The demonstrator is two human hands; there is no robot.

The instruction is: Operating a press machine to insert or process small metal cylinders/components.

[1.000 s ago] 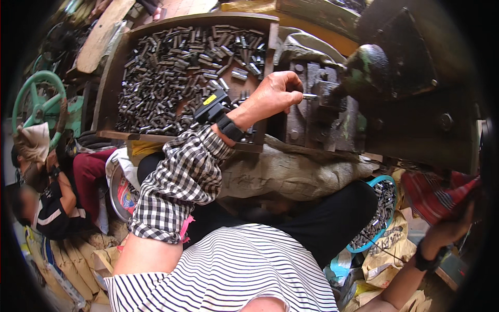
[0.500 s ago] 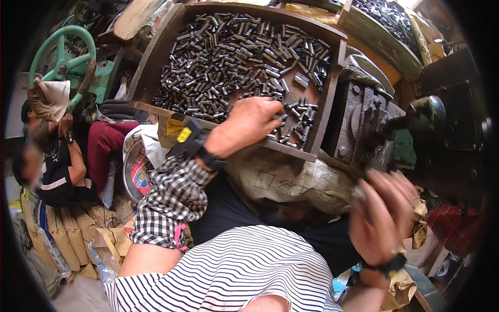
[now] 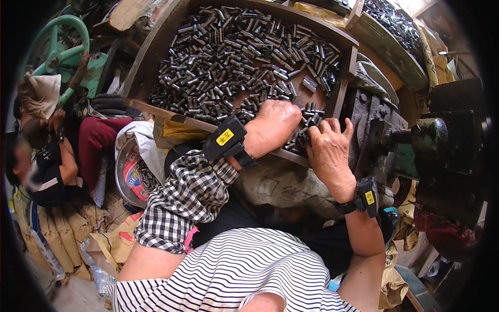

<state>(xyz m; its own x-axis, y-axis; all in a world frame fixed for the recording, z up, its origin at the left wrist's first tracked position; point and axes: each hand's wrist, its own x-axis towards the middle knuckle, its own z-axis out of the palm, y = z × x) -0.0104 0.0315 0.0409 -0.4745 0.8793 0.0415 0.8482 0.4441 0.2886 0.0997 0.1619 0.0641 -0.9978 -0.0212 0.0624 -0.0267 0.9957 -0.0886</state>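
Observation:
A shallow wooden tray (image 3: 140, 62) holds a great many short dark metal tubes (image 3: 208, 83), some lying in small rows. Over its near right part, my left hand (image 3: 273, 127) is closed, knuckles up, its fingertips hidden among the tubes. My right hand (image 3: 332, 156) reaches over the tray's near edge beside it, fingers bent down and tips out of sight. A small cluster of tubes (image 3: 301, 138) sits between the two hands, against the right hand's fingers. Whatever either hand grips is hidden under it.
Right of the tray stands a dark, greasy machine (image 3: 447, 140). Another wooden box (image 3: 395, 49) of metal parts is at the back right. A metal basin (image 3: 125, 177) stands to the left, near a co-worker (image 3: 57, 166) and a green handwheel (image 3: 54, 57). A crumpled sack (image 3: 280, 182) hangs below the tray.
My right hand has swung up and left from beside the machine to the tray's near right corner. My left hand has shifted slightly right over the tubes.

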